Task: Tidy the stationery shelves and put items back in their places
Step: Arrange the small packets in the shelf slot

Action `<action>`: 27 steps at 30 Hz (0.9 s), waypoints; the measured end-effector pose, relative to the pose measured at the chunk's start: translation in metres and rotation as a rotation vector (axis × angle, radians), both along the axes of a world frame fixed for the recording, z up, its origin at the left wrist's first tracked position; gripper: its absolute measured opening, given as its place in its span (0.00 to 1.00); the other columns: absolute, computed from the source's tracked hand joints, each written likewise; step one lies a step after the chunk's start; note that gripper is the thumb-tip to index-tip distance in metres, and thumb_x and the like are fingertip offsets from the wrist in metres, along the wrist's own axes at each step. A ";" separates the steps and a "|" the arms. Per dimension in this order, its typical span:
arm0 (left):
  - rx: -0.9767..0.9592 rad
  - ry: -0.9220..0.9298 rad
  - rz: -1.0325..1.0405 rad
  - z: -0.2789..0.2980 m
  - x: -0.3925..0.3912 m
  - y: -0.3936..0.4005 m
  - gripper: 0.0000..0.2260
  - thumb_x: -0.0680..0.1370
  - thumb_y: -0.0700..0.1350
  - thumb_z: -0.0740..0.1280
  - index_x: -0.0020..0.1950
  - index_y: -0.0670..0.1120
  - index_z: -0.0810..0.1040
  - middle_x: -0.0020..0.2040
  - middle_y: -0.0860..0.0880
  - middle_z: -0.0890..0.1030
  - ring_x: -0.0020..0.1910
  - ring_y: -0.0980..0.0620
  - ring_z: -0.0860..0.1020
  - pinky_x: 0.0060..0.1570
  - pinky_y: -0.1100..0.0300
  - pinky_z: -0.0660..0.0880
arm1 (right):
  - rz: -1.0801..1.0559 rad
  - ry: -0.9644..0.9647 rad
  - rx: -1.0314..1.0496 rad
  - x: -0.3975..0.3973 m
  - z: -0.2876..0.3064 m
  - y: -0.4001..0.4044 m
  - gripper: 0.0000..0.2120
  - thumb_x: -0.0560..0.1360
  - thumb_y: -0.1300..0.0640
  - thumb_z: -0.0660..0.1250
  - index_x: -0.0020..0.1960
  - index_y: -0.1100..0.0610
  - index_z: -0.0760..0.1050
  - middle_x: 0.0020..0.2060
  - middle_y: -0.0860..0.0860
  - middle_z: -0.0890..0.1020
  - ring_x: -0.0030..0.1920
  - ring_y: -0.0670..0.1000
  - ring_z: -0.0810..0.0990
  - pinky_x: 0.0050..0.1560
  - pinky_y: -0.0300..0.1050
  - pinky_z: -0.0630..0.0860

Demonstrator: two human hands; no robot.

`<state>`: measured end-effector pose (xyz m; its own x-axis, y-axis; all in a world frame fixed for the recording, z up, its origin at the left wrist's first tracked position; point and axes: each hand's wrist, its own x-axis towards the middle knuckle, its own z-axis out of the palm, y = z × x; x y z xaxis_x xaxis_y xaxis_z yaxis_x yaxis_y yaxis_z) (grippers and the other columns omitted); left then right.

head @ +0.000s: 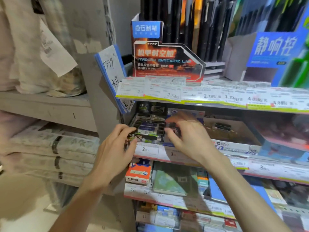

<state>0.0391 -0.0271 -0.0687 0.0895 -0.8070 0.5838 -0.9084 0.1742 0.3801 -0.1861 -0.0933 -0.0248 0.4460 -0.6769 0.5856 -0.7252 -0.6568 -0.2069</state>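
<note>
A dark display box of small erasers [148,131] stands at the left end of the middle shelf [168,155]. My left hand [115,148] rests against the box's front left corner, fingers curled on its edge. My right hand [187,136] reaches into the shelf just right of that box, its fingertips closed around a small dark item [173,129] that is blurred and partly hidden. A white and blue eraser [148,127] lies on top of the dark box.
Above, a red pen display [167,61] and a blue one [274,52] stand on the top shelf. A cardboard tray [230,131] sits right of my hands. Below are an orange box [138,173] and notebooks [175,178]. Stacked paper bundles [55,148] fill the grey shelving at left.
</note>
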 end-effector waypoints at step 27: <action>0.007 -0.071 -0.079 -0.001 0.014 -0.005 0.13 0.80 0.53 0.62 0.63 0.52 0.75 0.57 0.59 0.73 0.51 0.59 0.75 0.42 0.62 0.72 | 0.059 0.039 0.323 0.045 0.025 -0.016 0.08 0.77 0.53 0.70 0.56 0.51 0.81 0.49 0.46 0.84 0.46 0.45 0.80 0.47 0.36 0.74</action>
